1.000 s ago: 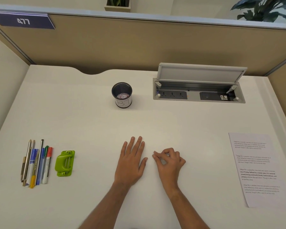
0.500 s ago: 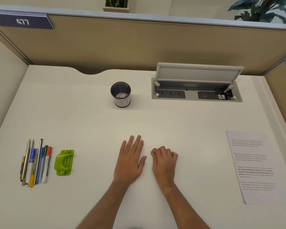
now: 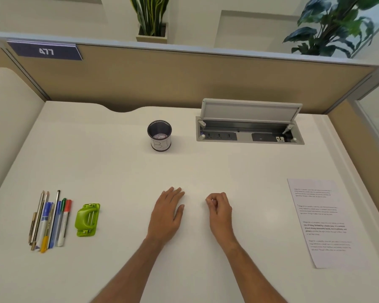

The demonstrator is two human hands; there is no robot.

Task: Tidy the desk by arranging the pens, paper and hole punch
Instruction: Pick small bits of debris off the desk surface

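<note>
A person's left hand [image 3: 167,213] lies flat and empty on a white desk [image 3: 118,171], the right hand [image 3: 220,207] curled into a loose, empty fist; pens [image 3: 49,220] and a green hole punch [image 3: 87,219] sit left, paper [image 3: 322,221] right, a cup [image 3: 159,136] behind, before a tan partition [image 3: 162,79].

One hole punch [image 3: 87,219], one sheet [image 3: 323,221], one cup [image 3: 159,136] (pens bunched, uncountable)
</note>
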